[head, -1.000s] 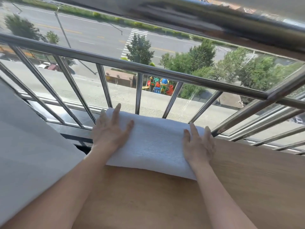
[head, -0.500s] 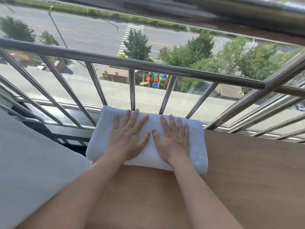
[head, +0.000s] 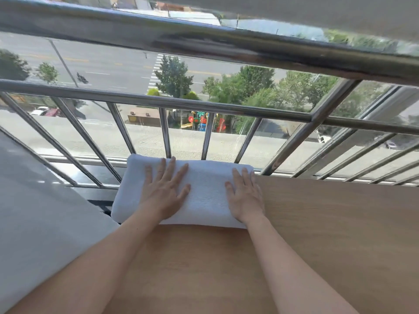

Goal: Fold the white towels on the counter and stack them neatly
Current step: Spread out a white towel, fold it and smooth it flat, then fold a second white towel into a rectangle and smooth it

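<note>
Towel (head: 205,196), white and already folded into a thick oblong, lies at the far edge of the wooden counter (head: 317,234), right up against the metal railing (head: 165,132) with the street far below behind the glass. Its left end hangs a little past the counter's left edge. Its long axis runs left to right across my view, so it sits square in front of me, with both arms reaching straight forward to it.

My left hand (head: 164,191) is open and flat, palm down, fingers spread, pressing on the left half of the towel. My right hand (head: 244,196) is flat and open too, palm down on the right end, its outer edge almost at the towel's short side, where bare wood begins. Neither hand grips anything; both only rest on the cloth.

I judge this to be the smoothing after the last fold. The hands sit about equally near, one on each half. A large pale cloth (head: 38,214) lies to my left, nearer my left arm; whether it is another towel I cannot tell.
</note>
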`<state>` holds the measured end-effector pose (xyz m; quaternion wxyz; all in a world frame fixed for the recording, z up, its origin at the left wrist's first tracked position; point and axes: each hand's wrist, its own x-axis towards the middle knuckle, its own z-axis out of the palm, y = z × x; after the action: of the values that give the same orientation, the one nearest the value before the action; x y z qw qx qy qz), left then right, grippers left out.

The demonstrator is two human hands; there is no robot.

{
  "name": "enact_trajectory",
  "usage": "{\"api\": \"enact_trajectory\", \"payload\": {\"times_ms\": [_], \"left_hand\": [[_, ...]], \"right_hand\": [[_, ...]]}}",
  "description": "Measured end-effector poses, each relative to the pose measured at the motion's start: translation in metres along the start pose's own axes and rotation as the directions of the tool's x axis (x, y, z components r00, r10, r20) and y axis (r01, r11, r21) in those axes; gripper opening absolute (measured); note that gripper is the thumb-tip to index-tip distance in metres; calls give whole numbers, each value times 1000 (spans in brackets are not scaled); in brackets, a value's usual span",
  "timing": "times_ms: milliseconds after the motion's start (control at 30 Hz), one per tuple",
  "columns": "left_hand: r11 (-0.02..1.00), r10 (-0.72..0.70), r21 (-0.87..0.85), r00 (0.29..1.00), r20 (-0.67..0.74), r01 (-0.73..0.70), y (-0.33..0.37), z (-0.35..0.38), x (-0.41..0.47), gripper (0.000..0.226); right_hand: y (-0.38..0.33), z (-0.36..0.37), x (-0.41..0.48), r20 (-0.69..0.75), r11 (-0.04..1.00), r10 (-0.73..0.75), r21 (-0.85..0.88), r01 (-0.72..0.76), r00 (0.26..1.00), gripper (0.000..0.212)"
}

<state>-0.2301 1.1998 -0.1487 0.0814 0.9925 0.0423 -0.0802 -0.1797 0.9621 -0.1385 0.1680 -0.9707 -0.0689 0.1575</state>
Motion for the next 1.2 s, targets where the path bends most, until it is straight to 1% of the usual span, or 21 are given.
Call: {"api": "enact_trajectory", "payload": {"times_ms": [100,167,267,367,533,700,800,900,1033,1200], "left_hand": [[998,3,-68,999,53,1,16,-12,-9,65],[997,8,-81,997,73,-2,32,-18,-17,62],[994,65,-95,993,99,-55,62,-25,-36,62],[988,121,-103,991,55,-115,97,-36,-55,62],[984,163,-71,986,-24,-165,166,-55,-91,61],[982,191,27,979,-72,-189,252,-57,-135,59],[977,206,72,975,-83,-200,312,-50,-160,57],[963,255,115,964,-82,-245,371,-41,-177,56],[959,284,57,950,-129,-279,446,-33,-195,51],[951,307,79,945,-110,-300,518,-23,-200,47]], "right_hand": [[4,-13,-24,-23,999,-46,10,47,999,59],[10,-23,-42,-46,998,-58,32,60,997,58],[25,-41,-69,-46,997,-51,51,53,998,58],[45,-64,-98,-58,997,-25,70,29,998,63],[96,-103,-143,-99,996,7,93,2,995,63],[169,-133,-192,-131,996,24,88,-13,991,65],[225,-147,-228,-156,995,39,94,-25,987,69],[283,-161,-265,-195,994,69,96,-51,978,69],[356,-183,-305,-174,992,109,77,-97,979,69],[429,-211,-325,-180,982,168,116,-149,969,67]]}}
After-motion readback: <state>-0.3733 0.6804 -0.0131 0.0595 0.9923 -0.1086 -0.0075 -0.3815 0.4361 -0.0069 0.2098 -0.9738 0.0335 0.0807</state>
